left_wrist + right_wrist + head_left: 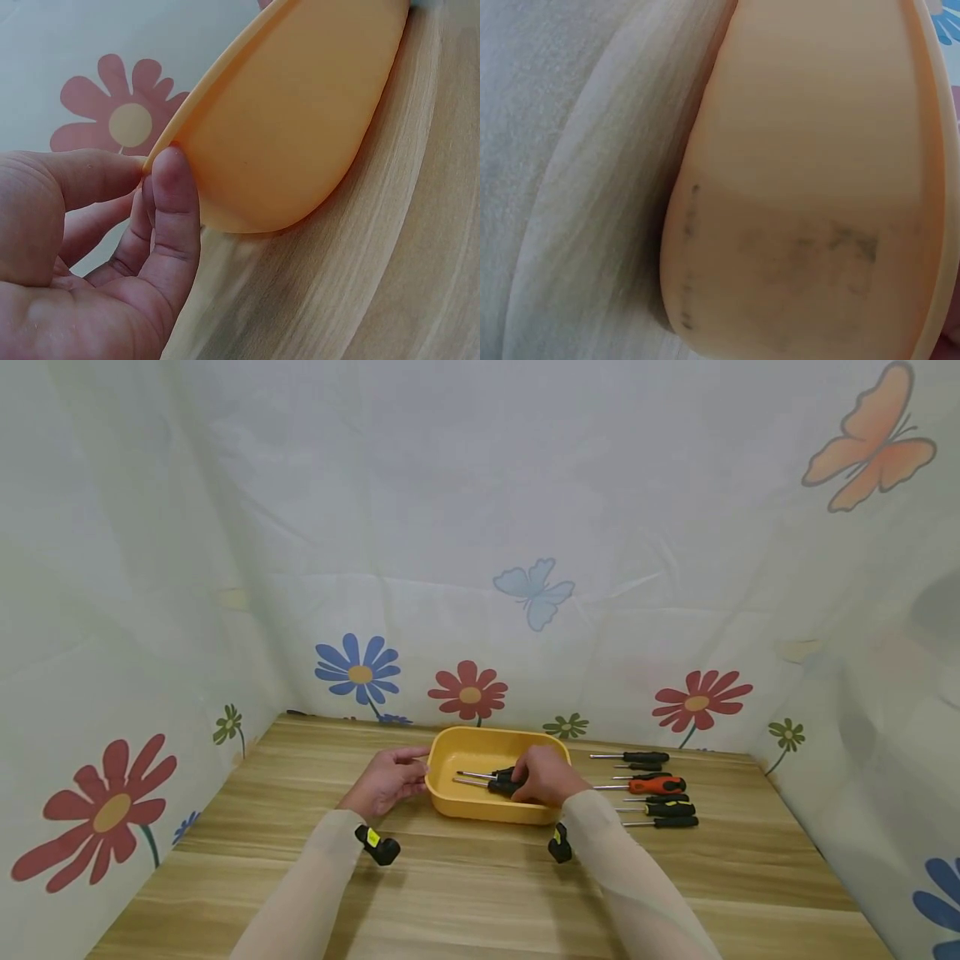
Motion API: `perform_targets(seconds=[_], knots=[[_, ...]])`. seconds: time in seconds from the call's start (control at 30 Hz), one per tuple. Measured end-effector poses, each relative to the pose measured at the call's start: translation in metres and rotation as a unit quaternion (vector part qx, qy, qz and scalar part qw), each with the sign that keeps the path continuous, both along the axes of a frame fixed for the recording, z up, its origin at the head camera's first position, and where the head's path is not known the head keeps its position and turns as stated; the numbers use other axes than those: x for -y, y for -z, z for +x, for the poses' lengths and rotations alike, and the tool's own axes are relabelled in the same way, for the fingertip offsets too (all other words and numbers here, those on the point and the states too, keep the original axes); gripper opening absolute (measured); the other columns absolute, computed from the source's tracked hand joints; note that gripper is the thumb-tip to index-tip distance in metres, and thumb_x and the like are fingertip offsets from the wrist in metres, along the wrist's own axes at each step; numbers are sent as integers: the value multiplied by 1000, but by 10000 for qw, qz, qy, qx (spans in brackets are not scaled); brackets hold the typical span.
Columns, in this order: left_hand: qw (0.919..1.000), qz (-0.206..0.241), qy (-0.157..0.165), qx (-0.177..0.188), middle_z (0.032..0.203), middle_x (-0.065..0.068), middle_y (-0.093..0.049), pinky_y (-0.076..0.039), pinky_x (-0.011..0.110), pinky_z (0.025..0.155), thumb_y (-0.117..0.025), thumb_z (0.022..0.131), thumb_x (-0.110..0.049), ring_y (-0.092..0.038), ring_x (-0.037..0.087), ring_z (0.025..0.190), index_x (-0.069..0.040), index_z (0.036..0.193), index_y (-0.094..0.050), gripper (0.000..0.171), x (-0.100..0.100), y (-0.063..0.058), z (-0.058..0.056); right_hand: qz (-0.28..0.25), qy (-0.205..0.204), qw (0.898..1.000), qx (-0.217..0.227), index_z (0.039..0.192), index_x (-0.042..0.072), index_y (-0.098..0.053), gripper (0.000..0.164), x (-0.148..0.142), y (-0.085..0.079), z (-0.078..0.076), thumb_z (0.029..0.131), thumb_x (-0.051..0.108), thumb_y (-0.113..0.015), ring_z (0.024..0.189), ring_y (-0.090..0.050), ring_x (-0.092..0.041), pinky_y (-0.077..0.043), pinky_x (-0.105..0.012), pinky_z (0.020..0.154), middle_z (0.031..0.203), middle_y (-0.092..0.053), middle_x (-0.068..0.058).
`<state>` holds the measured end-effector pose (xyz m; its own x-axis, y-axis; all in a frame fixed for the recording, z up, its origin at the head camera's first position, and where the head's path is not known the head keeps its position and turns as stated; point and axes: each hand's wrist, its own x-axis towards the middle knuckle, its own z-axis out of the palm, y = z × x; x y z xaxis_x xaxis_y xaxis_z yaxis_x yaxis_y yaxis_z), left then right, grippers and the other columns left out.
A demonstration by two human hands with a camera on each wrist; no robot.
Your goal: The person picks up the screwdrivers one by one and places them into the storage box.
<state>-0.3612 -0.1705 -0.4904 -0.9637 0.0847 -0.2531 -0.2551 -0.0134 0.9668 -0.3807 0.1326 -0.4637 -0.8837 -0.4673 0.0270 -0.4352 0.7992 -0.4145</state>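
A yellow plastic tub (487,812) sits on the table. At its left end my left hand (387,782) pinches the rim; in the left wrist view the thumb and fingers (172,202) meet on the tub's edge. My right hand (547,775) reaches over the right side into the tub, its fingers bent at the black handles of screwdrivers. It appears to grip one black-handled screwdriver (501,787), whose shaft points left; another screwdriver (477,774) lies just behind. The right wrist view shows the tub's outer wall (802,150), with the fingers hidden behind it.
Right of the tub, several screwdrivers lie in a row with handles to the right, among them an orange-and-black one (656,786) and a yellow-and-black one (670,809). Wood-grain table (465,893) stretches in front. A flower-printed curtain (420,610) stands close behind the tub.
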Motion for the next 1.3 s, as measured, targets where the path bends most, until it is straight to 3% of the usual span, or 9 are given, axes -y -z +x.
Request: perform_targets(seconds=[0.47,0.87,1.3], knots=[[10000,5,-68,-7,110,19,-65,-64,35,81,-65,97,-1,-70,21,80,-6,141,-61,44,-1,2,-1,158,-49,9998,-56,84,14,-79,21,1,2,1,73,23,-94,76,-57,-11,-55,-31,77,83,-72,5],[10000,10,-65,-12,111,19,-65,-64,34,81,-64,97,-1,-70,21,82,-7,141,-61,44,-1,4,-3,-97,15,9995,301,91,12,-79,23,-3,-5,3,75,24,-92,81,-59,-14,-57,-34,82,90,-73,2],[10000,17,-22,-24,114,22,-65,-64,32,80,-65,97,-2,-70,20,80,-7,142,-60,45,0,2,-1,-365,75,9989,294,89,12,-80,20,-6,-8,6,76,21,-91,80,-60,-14,-57,-34,81,89,-74,2]])
